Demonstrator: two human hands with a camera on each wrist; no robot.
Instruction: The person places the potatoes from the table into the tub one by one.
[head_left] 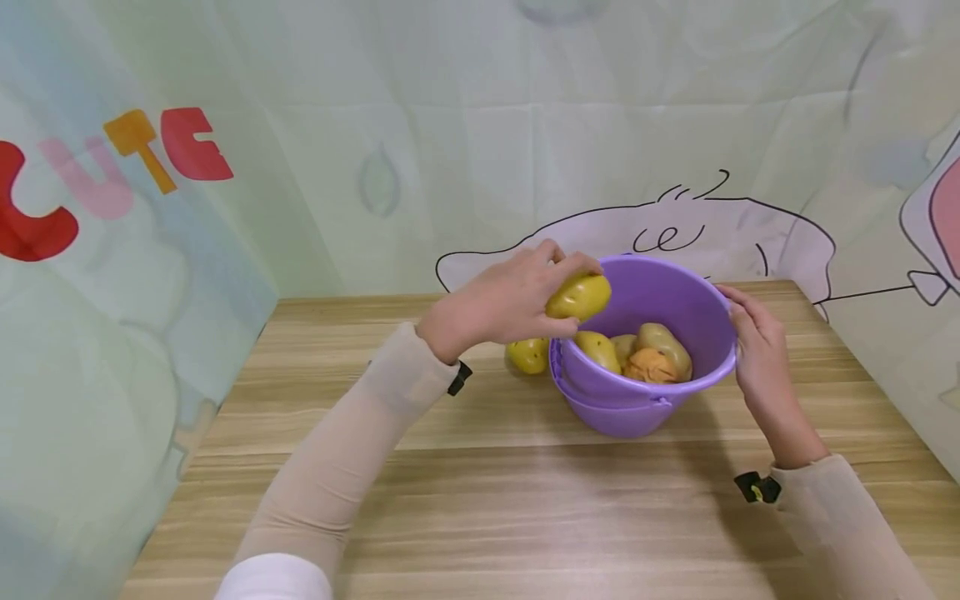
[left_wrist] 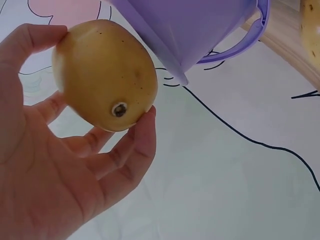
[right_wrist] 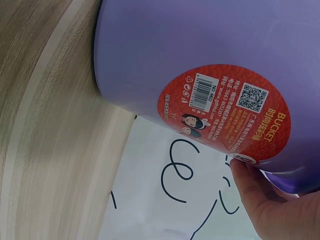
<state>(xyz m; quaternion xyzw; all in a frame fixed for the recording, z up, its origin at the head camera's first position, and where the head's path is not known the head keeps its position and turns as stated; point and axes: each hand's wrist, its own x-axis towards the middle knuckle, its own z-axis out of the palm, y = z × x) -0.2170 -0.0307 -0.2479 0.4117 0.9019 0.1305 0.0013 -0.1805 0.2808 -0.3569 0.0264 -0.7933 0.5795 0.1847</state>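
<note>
The left hand (head_left: 498,302) curls its fingers around a smooth yellow potato (head_left: 578,297) and holds it up over the left edge of the round purple plastic bucket (head_left: 660,392). The right hand (head_left: 757,354) grips the bucket's right rim — more potatoes lie inside. One more yellow potato (head_left: 527,354) sits on the wooden table (head_left: 480,500), just beside the bucket.

The bucket's (head_left: 645,392) near wall hides the lower potatoes (head_left: 597,350); the right hand (right_wrist: 272,200) is cut off by the right wrist view's edge.
</note>
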